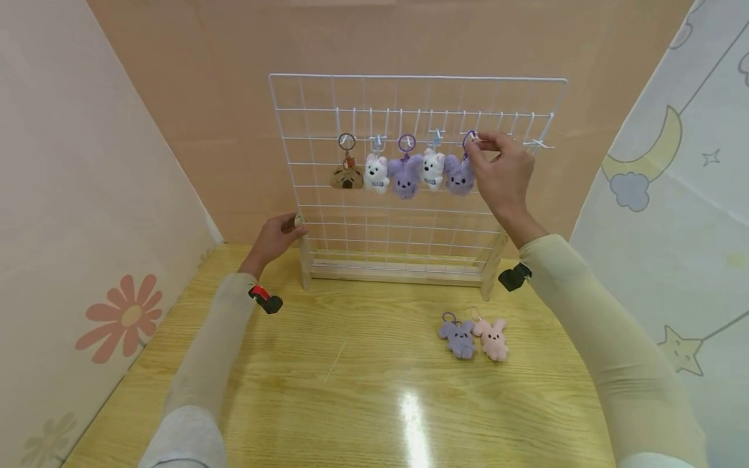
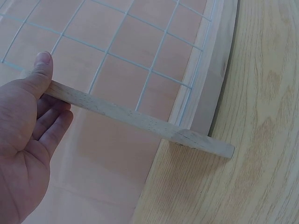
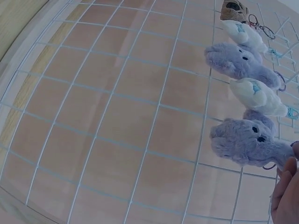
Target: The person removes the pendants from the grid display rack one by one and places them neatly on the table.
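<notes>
My right hand [image 1: 504, 170] pinches the purple ring of a purple plush keychain [image 1: 459, 175] at a hook on the white wire grid rack [image 1: 398, 218]. In the right wrist view that plush [image 3: 239, 140] hangs beside the fingertips, and the hand [image 3: 286, 193] is mostly cut off at the edge. With thumb and fingers, my left hand [image 1: 275, 239] grips the top of the rack's wooden side post [image 2: 126, 115]. Left of the held plush hang a white plush [image 1: 433, 170], another purple one [image 1: 405, 179], a second white one [image 1: 376, 174] and a brown bear-head keychain [image 1: 347, 179].
On the wooden table [image 1: 328, 390] before the rack lie a greyish purple plush keychain [image 1: 460, 341] and a pink one [image 1: 494, 341]. More white hooks [image 1: 532, 120] extend toward the rack's right end. Patterned walls [image 1: 673, 214] stand on both sides.
</notes>
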A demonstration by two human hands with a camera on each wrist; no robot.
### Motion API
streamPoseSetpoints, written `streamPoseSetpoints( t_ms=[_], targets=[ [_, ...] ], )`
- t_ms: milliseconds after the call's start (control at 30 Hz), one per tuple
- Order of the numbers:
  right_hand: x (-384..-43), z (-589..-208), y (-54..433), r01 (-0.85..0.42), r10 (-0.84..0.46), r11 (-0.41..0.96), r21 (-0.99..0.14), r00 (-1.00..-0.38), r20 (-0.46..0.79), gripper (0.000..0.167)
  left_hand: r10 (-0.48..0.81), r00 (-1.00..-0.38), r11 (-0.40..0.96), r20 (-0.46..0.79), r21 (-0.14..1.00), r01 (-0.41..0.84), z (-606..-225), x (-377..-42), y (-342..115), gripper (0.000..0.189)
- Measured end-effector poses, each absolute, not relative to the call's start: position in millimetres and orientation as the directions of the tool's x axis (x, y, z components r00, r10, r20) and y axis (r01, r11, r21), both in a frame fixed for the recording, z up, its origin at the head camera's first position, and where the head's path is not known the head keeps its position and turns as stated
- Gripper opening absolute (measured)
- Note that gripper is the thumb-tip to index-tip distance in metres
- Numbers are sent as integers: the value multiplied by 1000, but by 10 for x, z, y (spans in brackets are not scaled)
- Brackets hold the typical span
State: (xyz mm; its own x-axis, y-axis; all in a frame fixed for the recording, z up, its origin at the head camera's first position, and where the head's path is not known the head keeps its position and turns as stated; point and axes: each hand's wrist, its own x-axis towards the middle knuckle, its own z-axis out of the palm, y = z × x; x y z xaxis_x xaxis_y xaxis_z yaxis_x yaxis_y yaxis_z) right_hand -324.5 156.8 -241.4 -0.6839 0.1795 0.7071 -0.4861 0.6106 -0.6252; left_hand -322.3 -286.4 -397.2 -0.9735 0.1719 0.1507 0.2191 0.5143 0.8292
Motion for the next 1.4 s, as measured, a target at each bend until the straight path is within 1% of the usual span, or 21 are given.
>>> streamPoseSetpoints(
  t_ms=[133, 267, 533, 733, 1033, 1200, 1400],
  targets=[
    [-3252, -2415, 1547, -478, 193, 607, -635, -686, 702, 35, 161, -973, 516, 163, 827, 223, -4070, -3294, -2911, 64],
    [-3252, -2423, 1535, -475, 204, 606, -638, -682, 702, 35, 166, -970, 516, 179, 822, 240, -4069, -3285, -2903, 63],
    [-3258, -2421, 1510, -485, 238, 599, -637, -652, 720, 31, 164, -969, 509, 185, 826, 244, -4048, -3249, -2871, 64],
    [-3229, -2405, 1514, -483, 240, 594, -644, -658, 714, 30, 164, -970, 513, 180, 824, 240, -4046, -3250, -2869, 68],
    [-3159, -2379, 1522, -506, 224, 557, -658, -671, 707, 27, 154, -971, 514, 182, 825, 236, -4055, -3278, -2886, 63],
    [-3120, -2374, 1514, -528, 217, 533, -662, -670, 709, 27, 156, -970, 512, 184, 825, 239, -4062, -3283, -2901, 61],
    [-3057, -2345, 1509, -550, 220, 505, -666, -664, 715, 24, 164, -970, 487, 179, 840, 237, -4071, -3288, -2900, 59]
  ],
)
